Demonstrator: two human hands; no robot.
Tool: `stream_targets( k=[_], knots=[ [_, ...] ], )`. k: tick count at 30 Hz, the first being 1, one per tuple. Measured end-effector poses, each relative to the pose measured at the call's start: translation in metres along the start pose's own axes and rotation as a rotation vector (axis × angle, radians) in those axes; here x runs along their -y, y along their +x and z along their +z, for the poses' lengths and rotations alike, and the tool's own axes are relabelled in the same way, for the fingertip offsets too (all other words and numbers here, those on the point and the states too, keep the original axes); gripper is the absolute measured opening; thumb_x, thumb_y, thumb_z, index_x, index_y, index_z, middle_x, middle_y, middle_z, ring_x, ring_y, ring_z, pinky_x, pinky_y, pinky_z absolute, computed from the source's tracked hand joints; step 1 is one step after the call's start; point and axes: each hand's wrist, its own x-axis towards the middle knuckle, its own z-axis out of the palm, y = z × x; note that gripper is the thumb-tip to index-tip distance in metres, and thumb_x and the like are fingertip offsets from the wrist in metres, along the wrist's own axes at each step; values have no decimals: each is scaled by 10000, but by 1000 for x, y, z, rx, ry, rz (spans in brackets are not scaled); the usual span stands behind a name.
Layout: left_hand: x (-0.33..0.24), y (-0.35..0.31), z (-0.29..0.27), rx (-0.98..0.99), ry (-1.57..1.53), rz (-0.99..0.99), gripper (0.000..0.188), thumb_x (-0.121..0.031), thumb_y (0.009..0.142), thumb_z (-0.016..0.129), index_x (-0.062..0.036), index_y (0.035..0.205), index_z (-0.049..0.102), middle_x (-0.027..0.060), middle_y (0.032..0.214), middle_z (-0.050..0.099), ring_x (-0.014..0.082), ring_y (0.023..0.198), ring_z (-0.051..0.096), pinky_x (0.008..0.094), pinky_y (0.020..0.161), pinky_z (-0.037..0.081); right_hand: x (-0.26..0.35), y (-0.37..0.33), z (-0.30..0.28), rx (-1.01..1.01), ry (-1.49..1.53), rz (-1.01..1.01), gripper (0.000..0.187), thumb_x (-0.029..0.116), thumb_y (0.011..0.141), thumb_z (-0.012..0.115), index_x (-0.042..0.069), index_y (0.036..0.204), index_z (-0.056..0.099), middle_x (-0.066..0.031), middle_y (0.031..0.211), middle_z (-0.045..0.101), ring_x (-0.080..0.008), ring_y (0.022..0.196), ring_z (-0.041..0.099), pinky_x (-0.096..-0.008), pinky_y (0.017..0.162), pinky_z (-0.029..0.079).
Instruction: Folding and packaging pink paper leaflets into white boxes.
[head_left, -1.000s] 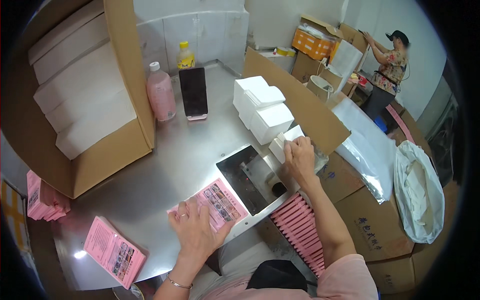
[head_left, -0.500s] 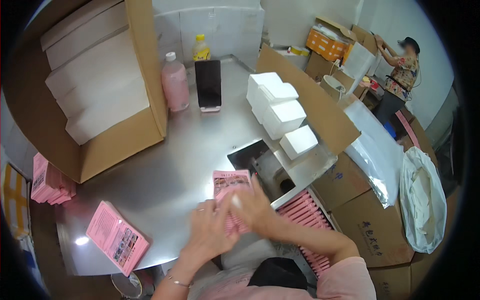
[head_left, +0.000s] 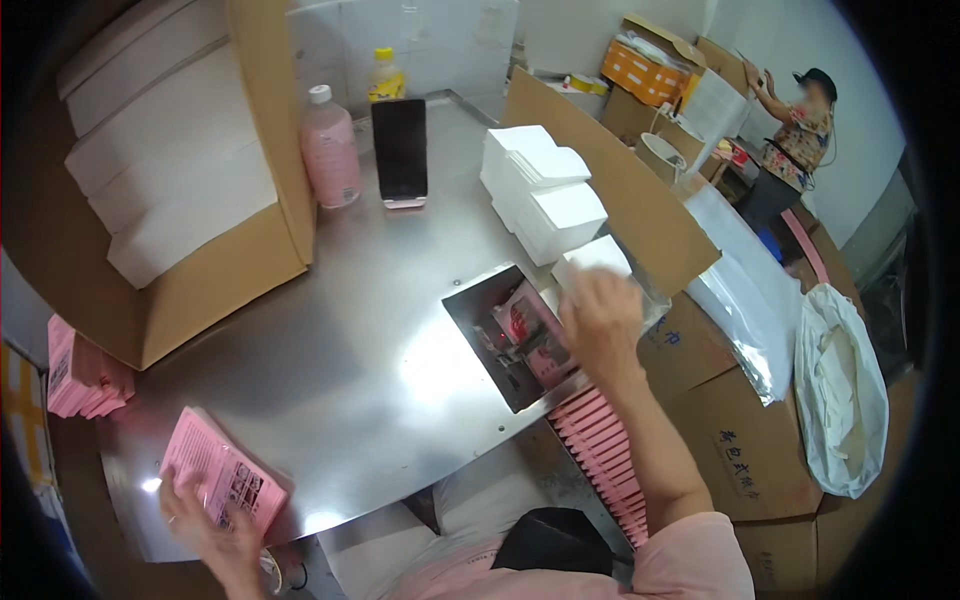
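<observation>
My left hand [head_left: 212, 525] lies with spread fingers on the near end of a stack of pink printed paper packets [head_left: 225, 470] at the table's left front. On the other side, my right hand [head_left: 603, 320] reaches to the nearest stack of white folded tissues [head_left: 594, 258]. Motion blurs its fingers, and I cannot tell whether they grip any tissue. Just left of that hand, a pink printed packet [head_left: 540, 345] sits tilted in the rectangular opening [head_left: 478, 315] of the metal table. Larger white tissue stacks [head_left: 550, 200] stand behind.
A big carton [head_left: 215, 290] of white tissue stacks stands left, with more pink packets [head_left: 85, 370] beside it. A phone [head_left: 400, 150] and pink bottle [head_left: 332, 150] are at the back. Pink packets fill a row [head_left: 600, 450] below the table's right edge. A person [head_left: 795, 130] works far right.
My hands have parted: the left moved to the pink stack, the right to the white tissues. The pink packet they handled is gone from the table's front, and the opening now shows a packet.
</observation>
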Motion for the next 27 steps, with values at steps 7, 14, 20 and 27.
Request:
stream_targets(
  k=[7, 14, 20, 27],
  knots=[
    [9, 21, 13, 209, -94, 49, 128, 47, 836, 521, -10, 950, 520, 165, 937, 512, 396, 938, 500, 473, 921, 374, -59, -24, 41, 87, -106, 139, 139, 119, 831, 681, 26, 933, 661, -123, 868, 534, -302, 868, 539, -435, 761, 430],
    [-164, 11, 84, 437, -714, 555, 261, 21, 845, 603, -29, 1100, 583, 165, 966, 566, 355, 928, 549, 436, 811, 454, -74, -21, 40, -1, 136, 196, 215, 39, 792, 656, -13, 998, 689, -149, 889, 564, -316, 899, 552, -425, 789, 459],
    [-177, 10, 86, 458, -682, 589, 254, -26, 810, 644, 0, 1058, 597, 209, 1096, 555, 364, 1050, 540, 407, 869, 442, -46, -17, 32, -13, 176, 140, 322, -31, 791, 600, -4, 1105, 667, -175, 1048, 631, -352, 1018, 580, -439, 862, 475],
    [-153, 9, 81, 482, -523, 480, 768, -284, 579, 811, 38, 1227, 556, 296, 1471, 367, 459, 1344, 387, 579, 986, 349, 112, -79, -36, 151, 747, -573, 373, 197, 826, 595, -16, 1130, 626, -192, 1080, 607, -341, 1071, 615, -632, 1087, 331]
  ],
)
